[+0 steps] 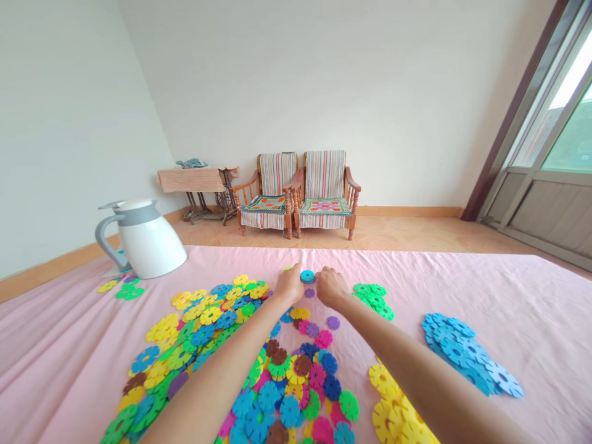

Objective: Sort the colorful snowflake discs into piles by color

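A blue notched plastic disc (307,277) sits between my two hands near the far side of the cloth. My left hand (290,284) is closed, its thumb side against the disc's left edge. On the other side, my right hand (332,287) is curled, fingertips close to the disc's right edge; what they pinch, if anything, is hidden. A small purple disc (309,293) lies just below, between the wrists. Under and beside my forearms spreads a mixed heap of coloured discs (259,419).
Green discs (372,300), blue discs (456,348) and yellow discs (398,413) lie in separate piles on the right of the pink cloth (546,333). A white jug (152,243) stands at the left. Two wooden armchairs (325,185) and a cloth-covered sewing table (192,179) are beyond.
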{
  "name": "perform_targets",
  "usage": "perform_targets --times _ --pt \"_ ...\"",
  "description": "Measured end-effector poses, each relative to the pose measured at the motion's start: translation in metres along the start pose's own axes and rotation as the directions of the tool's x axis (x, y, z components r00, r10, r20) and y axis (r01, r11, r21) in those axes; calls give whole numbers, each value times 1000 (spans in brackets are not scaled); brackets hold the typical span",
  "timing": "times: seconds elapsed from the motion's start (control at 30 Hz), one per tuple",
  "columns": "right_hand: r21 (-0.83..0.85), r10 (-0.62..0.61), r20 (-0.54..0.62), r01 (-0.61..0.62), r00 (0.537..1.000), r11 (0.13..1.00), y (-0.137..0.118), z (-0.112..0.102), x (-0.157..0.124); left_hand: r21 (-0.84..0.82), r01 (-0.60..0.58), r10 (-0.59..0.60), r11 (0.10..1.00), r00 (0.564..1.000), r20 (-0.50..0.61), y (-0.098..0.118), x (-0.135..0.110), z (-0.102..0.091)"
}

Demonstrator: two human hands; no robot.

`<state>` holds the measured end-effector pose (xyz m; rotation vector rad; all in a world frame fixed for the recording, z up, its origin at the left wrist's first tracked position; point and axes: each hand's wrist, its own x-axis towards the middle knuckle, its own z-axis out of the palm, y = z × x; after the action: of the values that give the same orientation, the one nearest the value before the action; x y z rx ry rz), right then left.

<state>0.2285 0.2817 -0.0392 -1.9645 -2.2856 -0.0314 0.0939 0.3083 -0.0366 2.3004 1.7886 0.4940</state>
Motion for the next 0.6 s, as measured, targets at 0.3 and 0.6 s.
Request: perform_targets --times 0.3,0.6 --pt "93 -32 -56 37 998 995 4 -18 -27 -25 -49 49 998 999 -10 -13 -6 -12" --pt "342 -171 -233 246 957 907 9 -27 -170 -38 -389 388 921 899 202 -47 -54 -50"
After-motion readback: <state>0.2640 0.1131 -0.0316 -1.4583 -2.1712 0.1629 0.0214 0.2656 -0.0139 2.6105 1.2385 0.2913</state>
